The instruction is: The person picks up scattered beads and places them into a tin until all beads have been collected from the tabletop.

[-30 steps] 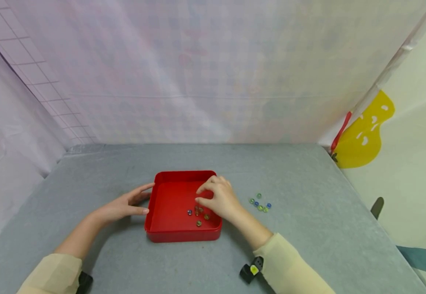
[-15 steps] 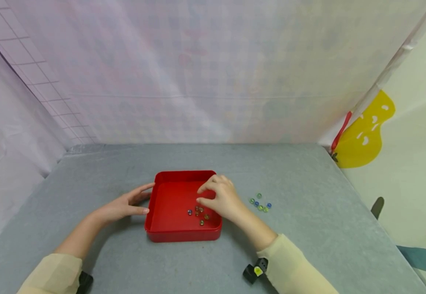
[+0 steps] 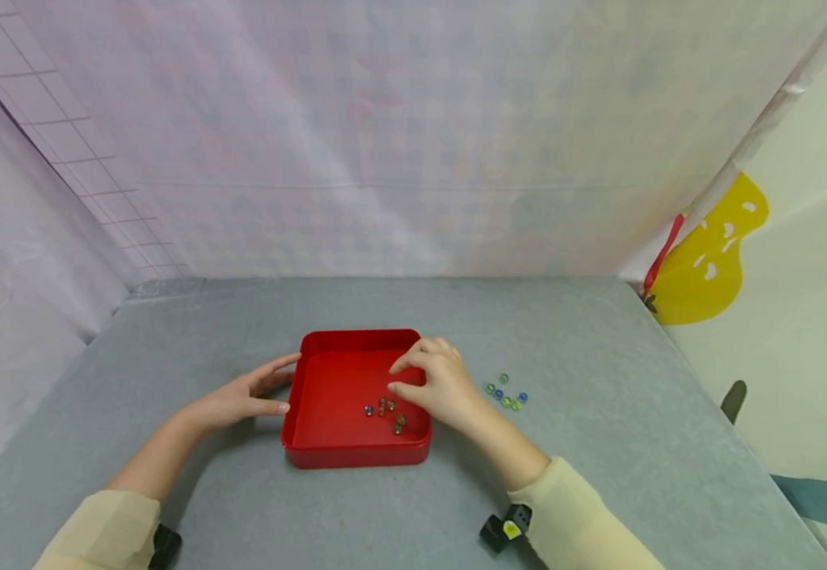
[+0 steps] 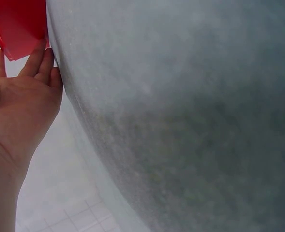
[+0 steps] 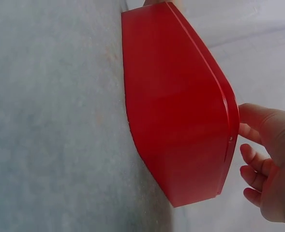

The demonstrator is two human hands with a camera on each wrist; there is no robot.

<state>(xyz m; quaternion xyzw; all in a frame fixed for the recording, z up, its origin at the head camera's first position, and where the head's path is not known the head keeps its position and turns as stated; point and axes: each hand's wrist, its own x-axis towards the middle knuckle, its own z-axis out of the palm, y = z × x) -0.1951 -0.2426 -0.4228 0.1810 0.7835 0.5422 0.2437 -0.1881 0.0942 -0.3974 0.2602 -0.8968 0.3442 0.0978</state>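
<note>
A shallow red square tray (image 3: 356, 457) lies on the grey cloth, with several small glass marbles (image 3: 391, 406) gathered in its front right part. At the tray's left side, my left hand (image 3: 245, 398) has its fingers spread along the wall. In the left wrist view, the fingertips of that left hand (image 4: 28, 101) reach up to the red wall. Above the right rim hovers my right hand (image 3: 442, 386), its thumb and index finger apart, with nothing visible between them. The right wrist view has this hand (image 5: 277, 159) beyond the tray's rim, the other fingers loosely bent.
Several more marbles, green and blue (image 3: 506, 402), lie in a loose group on the grey cloth-covered table (image 3: 563, 332) to the right of the tray. A pale patterned curtain (image 3: 385, 158) hangs at the table's back edge.
My right hand has drifted a little to the right over the tray. The frontmost marble in the tray has rolled rightward, close to another one. My left hand has stayed put.
</note>
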